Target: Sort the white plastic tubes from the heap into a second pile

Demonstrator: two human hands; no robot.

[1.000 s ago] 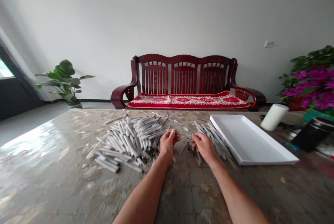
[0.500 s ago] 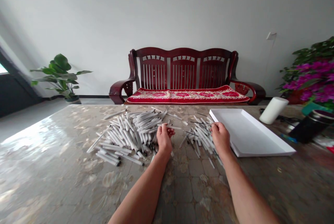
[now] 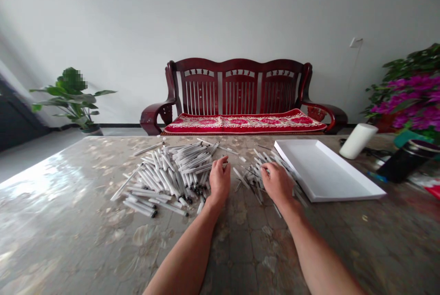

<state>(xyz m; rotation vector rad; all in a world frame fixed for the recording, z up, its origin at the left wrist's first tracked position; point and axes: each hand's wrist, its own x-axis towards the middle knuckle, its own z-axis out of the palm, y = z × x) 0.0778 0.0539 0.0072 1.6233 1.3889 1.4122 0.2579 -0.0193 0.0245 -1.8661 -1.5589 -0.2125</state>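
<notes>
A large heap of white pens with dark ends (image 3: 168, 173) lies spread left of centre on the table. At its right edge is my left hand (image 3: 220, 179), fingers curled in; whatever they hold, if anything, is hidden. Over a smaller pile of pale tubes and thin dark sticks (image 3: 252, 180) my right hand (image 3: 276, 182) is closed, thumb and forefinger together at the pile. The hand covers part of this pile, and I cannot make out what is in its fingers.
A shallow white box (image 3: 330, 173) sits right of the smaller pile. Beyond it are a white cylinder (image 3: 358, 141), a black flask (image 3: 409, 162) and purple flowers (image 3: 412, 100). Behind the table (image 3: 85, 240) stands a red wooden bench (image 3: 240, 88); a potted plant (image 3: 74, 97) is at left.
My right hand has moved left and down onto the smaller pile, and the dark stick in it no longer shows. The pale tube at my left fingers is gone from them; a similar one lies on that pile.
</notes>
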